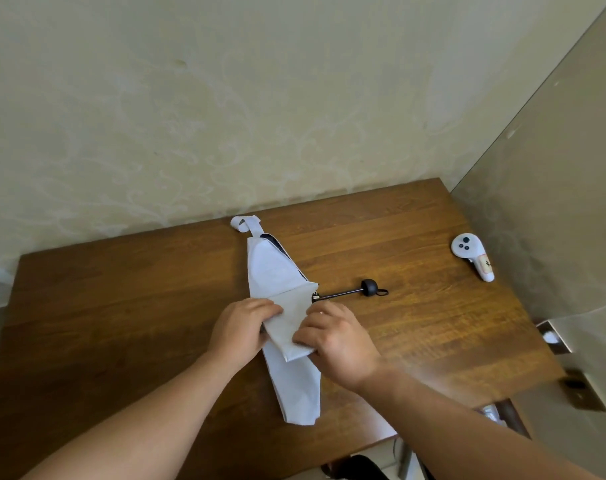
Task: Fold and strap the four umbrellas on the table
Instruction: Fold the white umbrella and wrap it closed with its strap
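Observation:
One pale lilac-white umbrella [272,268] lies flat on the brown wooden table [121,306], its canopy stretched from the far middle toward the near edge. A white strap loop [245,224] curls at its far end. Its thin dark shaft and round black handle [368,287] stick out to the right. My left hand [240,329] grips the left edge of a folded canopy flap [289,325]. My right hand [336,341] pinches the flap's right edge, fingers curled over the cloth. No other umbrella is in view.
A white handheld controller [471,255] lies at the table's far right. Patterned walls close the table in at the back and right. A metal door latch [554,336] is on the right panel. Dark objects sit on the floor below the near edge.

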The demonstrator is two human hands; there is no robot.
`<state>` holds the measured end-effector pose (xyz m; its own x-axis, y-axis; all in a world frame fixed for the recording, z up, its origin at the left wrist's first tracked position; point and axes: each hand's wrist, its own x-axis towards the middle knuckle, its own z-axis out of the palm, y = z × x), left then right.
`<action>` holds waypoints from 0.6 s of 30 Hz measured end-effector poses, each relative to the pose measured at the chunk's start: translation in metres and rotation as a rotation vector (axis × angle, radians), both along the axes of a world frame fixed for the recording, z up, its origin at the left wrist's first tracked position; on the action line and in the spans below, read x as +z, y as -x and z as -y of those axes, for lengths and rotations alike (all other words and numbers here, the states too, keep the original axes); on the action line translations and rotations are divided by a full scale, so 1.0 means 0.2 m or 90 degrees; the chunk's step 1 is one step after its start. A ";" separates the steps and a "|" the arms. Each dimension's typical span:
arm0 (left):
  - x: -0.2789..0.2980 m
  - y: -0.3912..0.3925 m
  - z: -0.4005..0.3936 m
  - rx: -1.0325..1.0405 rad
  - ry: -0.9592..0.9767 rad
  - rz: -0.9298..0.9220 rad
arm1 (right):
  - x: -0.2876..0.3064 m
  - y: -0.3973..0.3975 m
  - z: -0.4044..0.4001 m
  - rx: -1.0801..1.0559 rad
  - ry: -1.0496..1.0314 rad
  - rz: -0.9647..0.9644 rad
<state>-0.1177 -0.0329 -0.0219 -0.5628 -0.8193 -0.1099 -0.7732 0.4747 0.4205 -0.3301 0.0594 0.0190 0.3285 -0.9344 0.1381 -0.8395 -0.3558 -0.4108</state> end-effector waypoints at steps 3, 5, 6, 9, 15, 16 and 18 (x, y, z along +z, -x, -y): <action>-0.02 -0.01 0.05 -0.017 0.045 0.115 | -0.03 -0.01 -0.05 0.032 -0.035 -0.019; -0.04 0.01 0.07 -0.037 0.064 0.155 | -0.06 -0.01 -0.09 0.037 -0.079 -0.054; -0.06 0.02 0.08 -0.044 0.077 0.164 | -0.07 -0.02 -0.11 0.042 -0.111 -0.084; -0.11 0.05 0.08 -0.072 0.104 0.188 | -0.15 0.00 -0.15 0.080 -0.167 -0.122; -0.17 0.01 0.06 -0.159 0.127 0.171 | -0.20 -0.08 -0.18 0.193 -0.173 -0.183; -0.16 -0.01 0.06 -0.171 0.130 0.168 | -0.21 -0.10 -0.19 0.207 -0.174 -0.194; -0.14 -0.05 0.05 -0.199 0.122 0.176 | -0.24 -0.10 -0.21 0.210 -0.175 -0.212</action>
<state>-0.1087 -0.0435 -0.0500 -0.7574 -0.6345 -0.1539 -0.6509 0.7524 0.1012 -0.3097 0.1013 -0.0290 0.5943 -0.7616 -0.2584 -0.8023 -0.5391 -0.2561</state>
